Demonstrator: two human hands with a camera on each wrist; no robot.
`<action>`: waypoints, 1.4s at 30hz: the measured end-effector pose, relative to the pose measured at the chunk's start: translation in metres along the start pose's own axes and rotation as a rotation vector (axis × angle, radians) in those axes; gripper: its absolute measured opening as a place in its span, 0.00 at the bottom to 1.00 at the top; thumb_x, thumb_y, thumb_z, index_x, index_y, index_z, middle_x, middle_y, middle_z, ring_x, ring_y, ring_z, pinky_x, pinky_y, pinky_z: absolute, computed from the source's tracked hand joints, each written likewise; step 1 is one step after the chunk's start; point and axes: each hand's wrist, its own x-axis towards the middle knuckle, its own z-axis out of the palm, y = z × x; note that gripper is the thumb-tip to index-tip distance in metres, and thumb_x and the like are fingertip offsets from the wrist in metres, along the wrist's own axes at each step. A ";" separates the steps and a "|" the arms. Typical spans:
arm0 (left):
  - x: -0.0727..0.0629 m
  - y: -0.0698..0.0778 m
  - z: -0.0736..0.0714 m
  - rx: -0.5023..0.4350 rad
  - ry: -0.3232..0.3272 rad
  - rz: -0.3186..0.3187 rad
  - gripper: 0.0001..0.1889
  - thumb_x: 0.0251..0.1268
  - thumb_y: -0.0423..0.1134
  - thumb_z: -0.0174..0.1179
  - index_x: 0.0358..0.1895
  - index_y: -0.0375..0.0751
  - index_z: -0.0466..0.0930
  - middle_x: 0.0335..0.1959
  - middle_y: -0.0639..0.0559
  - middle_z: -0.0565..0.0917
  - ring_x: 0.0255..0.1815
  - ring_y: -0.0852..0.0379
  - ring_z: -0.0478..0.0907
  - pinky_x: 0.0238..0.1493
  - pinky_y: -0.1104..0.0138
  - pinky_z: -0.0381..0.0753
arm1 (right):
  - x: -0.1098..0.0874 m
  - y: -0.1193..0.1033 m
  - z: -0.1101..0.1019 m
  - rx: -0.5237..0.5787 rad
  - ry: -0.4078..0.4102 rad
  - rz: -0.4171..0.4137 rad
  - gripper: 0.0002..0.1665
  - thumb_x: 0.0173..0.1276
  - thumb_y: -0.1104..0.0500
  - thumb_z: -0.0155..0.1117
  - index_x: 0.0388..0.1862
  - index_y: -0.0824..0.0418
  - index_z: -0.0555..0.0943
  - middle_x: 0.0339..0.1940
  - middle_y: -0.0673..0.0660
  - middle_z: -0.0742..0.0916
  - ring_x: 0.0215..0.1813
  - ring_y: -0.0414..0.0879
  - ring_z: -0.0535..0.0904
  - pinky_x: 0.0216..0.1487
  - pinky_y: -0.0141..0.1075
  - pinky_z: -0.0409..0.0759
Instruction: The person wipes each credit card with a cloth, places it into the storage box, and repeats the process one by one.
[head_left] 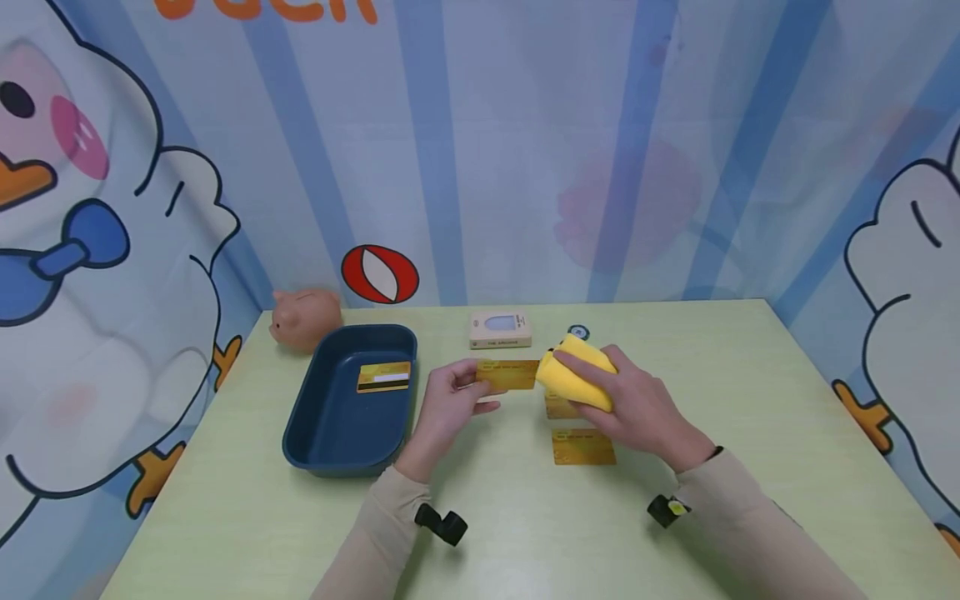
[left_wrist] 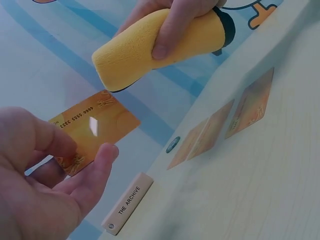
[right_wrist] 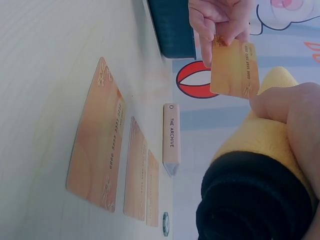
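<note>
My left hand (head_left: 448,408) pinches a gold bank card (head_left: 507,375) by its left end, between thumb and fingers, raised over the table. In my right hand (head_left: 647,410) is a folded yellow cloth (head_left: 576,372), black on its other side, gripped with fingers around it. The cloth's end is right at the free edge of the held card. Three more gold cards lie in a row below the right hand, the nearest card (right_wrist: 97,142) fully visible in the right wrist view. In the head view the cloth and hand partly cover the farther ones.
At left stands a dark blue tray (head_left: 298,450) holding a gold card (head_left: 383,377), stripe side up. Behind it sits a pink piggy bank (head_left: 306,319). A small box (head_left: 500,330) labelled "THE ARCHIVE" and a small round disc (head_left: 578,332) lie toward the back edge, before a striped curtain (head_left: 495,150).
</note>
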 end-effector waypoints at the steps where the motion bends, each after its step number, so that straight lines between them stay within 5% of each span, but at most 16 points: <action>1: 0.000 0.000 0.000 -0.003 0.005 0.001 0.18 0.75 0.23 0.56 0.64 0.30 0.82 0.58 0.33 0.85 0.54 0.37 0.88 0.46 0.58 0.91 | 0.000 0.000 0.000 0.000 0.002 -0.002 0.46 0.67 0.51 0.77 0.81 0.37 0.69 0.52 0.62 0.77 0.32 0.44 0.71 0.26 0.34 0.73; 11: 0.000 0.000 0.005 -0.035 0.033 0.022 0.09 0.75 0.27 0.60 0.51 0.30 0.88 0.51 0.38 0.87 0.49 0.48 0.89 0.46 0.59 0.91 | -0.002 0.002 0.000 0.012 0.006 -0.005 0.45 0.67 0.51 0.77 0.81 0.39 0.69 0.51 0.61 0.77 0.34 0.44 0.71 0.27 0.33 0.73; 25: -0.001 -0.003 0.005 -0.059 0.056 0.084 0.08 0.72 0.20 0.59 0.45 0.22 0.88 0.60 0.31 0.83 0.52 0.48 0.88 0.52 0.59 0.89 | -0.004 0.003 0.002 0.014 0.017 -0.021 0.45 0.67 0.51 0.77 0.81 0.38 0.69 0.52 0.61 0.77 0.31 0.43 0.70 0.26 0.33 0.72; 36: 0.001 -0.004 0.003 -0.075 0.011 0.095 0.10 0.74 0.23 0.59 0.53 0.22 0.84 0.56 0.34 0.84 0.50 0.43 0.90 0.51 0.57 0.89 | -0.003 0.002 0.000 0.012 0.013 -0.014 0.44 0.68 0.50 0.76 0.81 0.38 0.69 0.53 0.61 0.77 0.33 0.44 0.72 0.27 0.33 0.73; 42: 0.000 -0.004 0.001 -0.076 -0.011 0.099 0.15 0.73 0.24 0.62 0.59 0.31 0.85 0.63 0.38 0.83 0.55 0.44 0.88 0.54 0.60 0.88 | -0.003 0.002 0.000 0.013 0.019 -0.017 0.44 0.67 0.51 0.77 0.81 0.39 0.70 0.52 0.61 0.77 0.32 0.43 0.72 0.27 0.33 0.73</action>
